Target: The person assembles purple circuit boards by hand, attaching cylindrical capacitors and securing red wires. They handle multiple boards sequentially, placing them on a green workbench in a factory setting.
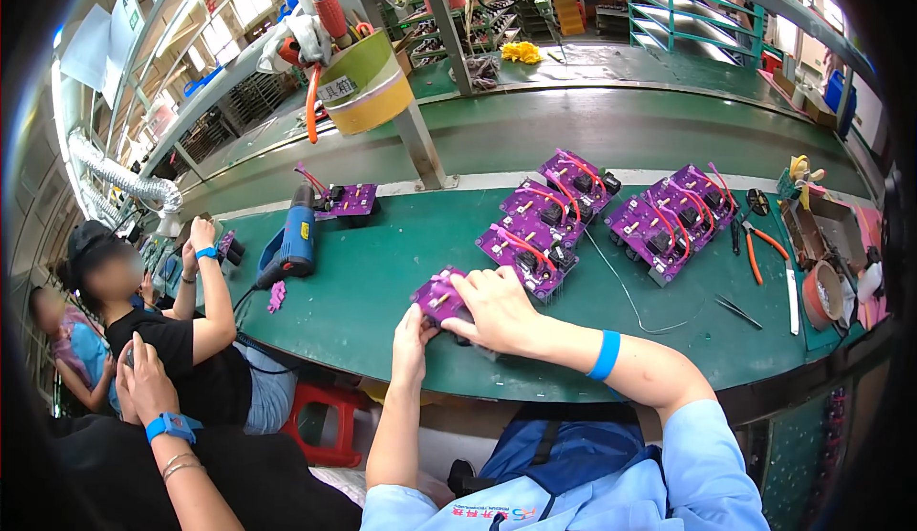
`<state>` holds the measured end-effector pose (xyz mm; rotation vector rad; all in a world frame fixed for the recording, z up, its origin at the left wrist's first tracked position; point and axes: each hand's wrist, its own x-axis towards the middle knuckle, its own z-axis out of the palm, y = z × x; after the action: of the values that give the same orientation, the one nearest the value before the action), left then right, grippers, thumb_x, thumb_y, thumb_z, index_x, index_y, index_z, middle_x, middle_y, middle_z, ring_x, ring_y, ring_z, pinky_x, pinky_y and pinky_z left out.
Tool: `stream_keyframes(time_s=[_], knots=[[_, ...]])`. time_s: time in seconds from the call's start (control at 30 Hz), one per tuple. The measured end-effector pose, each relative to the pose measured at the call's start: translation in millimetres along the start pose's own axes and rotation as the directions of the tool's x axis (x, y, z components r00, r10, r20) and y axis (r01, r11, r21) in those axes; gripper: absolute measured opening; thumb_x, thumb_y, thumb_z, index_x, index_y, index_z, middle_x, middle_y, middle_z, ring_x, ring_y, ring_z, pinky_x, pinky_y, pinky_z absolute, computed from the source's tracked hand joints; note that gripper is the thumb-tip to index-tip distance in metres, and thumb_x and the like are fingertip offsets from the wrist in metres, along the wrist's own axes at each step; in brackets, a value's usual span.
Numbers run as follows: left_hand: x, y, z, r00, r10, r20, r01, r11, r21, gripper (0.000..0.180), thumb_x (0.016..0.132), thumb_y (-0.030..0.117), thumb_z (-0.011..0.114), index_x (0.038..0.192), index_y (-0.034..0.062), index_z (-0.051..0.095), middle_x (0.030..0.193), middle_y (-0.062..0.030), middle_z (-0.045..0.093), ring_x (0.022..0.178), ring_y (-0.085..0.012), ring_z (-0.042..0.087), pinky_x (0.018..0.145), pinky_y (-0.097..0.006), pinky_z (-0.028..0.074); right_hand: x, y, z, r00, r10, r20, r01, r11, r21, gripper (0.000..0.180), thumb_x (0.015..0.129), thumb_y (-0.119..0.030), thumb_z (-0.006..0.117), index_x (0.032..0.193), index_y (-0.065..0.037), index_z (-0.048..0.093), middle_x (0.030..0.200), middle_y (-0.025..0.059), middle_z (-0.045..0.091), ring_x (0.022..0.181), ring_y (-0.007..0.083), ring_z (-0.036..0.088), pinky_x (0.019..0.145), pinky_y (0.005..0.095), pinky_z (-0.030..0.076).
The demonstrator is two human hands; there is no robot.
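Two hands: both on one purple circuit board [439, 294], near the front edge of the green worktop [382, 283].
Left hand [412, 342]: reaching up from below, fingers [417, 318] pressed together against the board's lower left edge.
Right hand [499, 309]: laid over the board's right side, fingers [470, 287] curled down on it; a dark part under the palm (too hidden to tell what).
Right wrist: blue band [605, 354], pale blue sleeve further back.
Board in hand: flat or slightly tilted, small light components showing on its top face.
Board stack, centre [549, 221]: several purple boards with red wires and black blocks, overlapping in a row just beyond the right hand.
Board stack, right [673, 216]: a second such cluster, beside the first, further right.
Single board, left [349, 199]: alone near the back of the worktop, just beside the upright post.
Blue power tool [291, 244]: lying on the worktop left of the hands, well apart from them, cable trailing off the front edge.
Hand tools [755, 240]: orange-handled pliers and thin tweezers at the right end, near a roll of tape [821, 294].
Thin wire [635, 307]: loose on the worktop between the stacks and the right forearm.
Overhead: yellow-green tape roll [368, 82] hung on the frame.
Neighbours: one person in black [181, 340] seated at the left with a raised arm, another hand [143, 378] with a blue wrist strap lower left.
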<state>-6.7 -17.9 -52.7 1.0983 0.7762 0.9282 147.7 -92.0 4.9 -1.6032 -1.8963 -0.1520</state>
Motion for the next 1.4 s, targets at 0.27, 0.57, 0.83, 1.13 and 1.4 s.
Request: stream_keyframes(time_s=[0.27,0.57,0.83,1.13,1.4], knots=[[-1.1,-23.0,7.1,0.956,0.264,-0.127,-0.272,0.961,-0.051,0.04,0.09,0.025,0.038,0.119,-0.0027,0.037,0.113,-0.0097,0.045,0.103,-0.0182,0.044,0.09,-0.031,0.034,-31.5,-9.5,-6.6,0.989,-0.146,0.001,0.146,0.987,0.065,0.065,0.064,-0.039,0.066,0.111,0.001,0.045,0.109,0.0186,0.044,0.105,0.0319,0.041,0.091,0.0483,0.029],[-38.8,39.5,29.1,0.539,0.568,0.622,-0.696,-0.115,0.709,0.047,0.088,0.044,0.035,0.111,0.0069,0.053,0.126,-0.0201,0.038,0.117,-0.0361,0.033,0.096,-0.048,0.023,-90.2,2.2,-40.2,0.93,-0.32,-0.181,0.34,0.936,0.091,0.041,0.069,-0.022,0.063,0.102,0.0,0.05,0.104,0.015,0.048,0.102,0.0278,0.046,0.092,0.0461,0.031],[-0.4,11.3,26.4,0.518,0.602,0.608,-0.806,0.106,0.582,0.048,0.09,0.036,0.034,0.112,-0.0032,0.05,0.123,-0.0261,0.039,0.111,-0.0376,0.04,0.093,-0.044,0.03,-131.6,87.7,-102.8,0.885,-0.203,-0.419,0.198,0.979,-0.055,0.012,0.074,-0.014,0.058,0.079,-0.004,0.053,0.066,0.006,0.051,0.062,0.022,0.052,0.062,0.0335,0.042],[18.8,-1.6,53.7,0.522,0.633,0.572,-0.777,0.075,0.626,0.037,0.089,0.024,0.037,0.111,-0.0023,0.051,0.124,-0.0234,0.038,0.113,-0.0353,0.038,0.096,-0.042,0.028,-147.3,118.3,-101.5,0.877,0.186,-0.443,-0.056,0.955,0.29,0.007,0.074,-0.01,0.058,0.077,-0.003,0.059,0.069,0.0062,0.058,0.06,0.0201,0.054,0.057,0.03,0.043],[35.7,6.0,62.7,0.594,0.479,0.646,-0.802,0.419,0.426,0.039,0.089,0.026,0.038,0.114,-0.0023,0.049,0.128,-0.0182,0.036,0.115,-0.0301,0.037,0.096,-0.039,0.028,-151.9,123.7,-95.9,0.899,0.246,-0.363,-0.085,0.91,0.406,0.009,0.076,-0.01,0.056,0.079,-0.002,0.057,0.067,0.0084,0.057,0.059,0.0202,0.054,0.055,0.0298,0.043]])
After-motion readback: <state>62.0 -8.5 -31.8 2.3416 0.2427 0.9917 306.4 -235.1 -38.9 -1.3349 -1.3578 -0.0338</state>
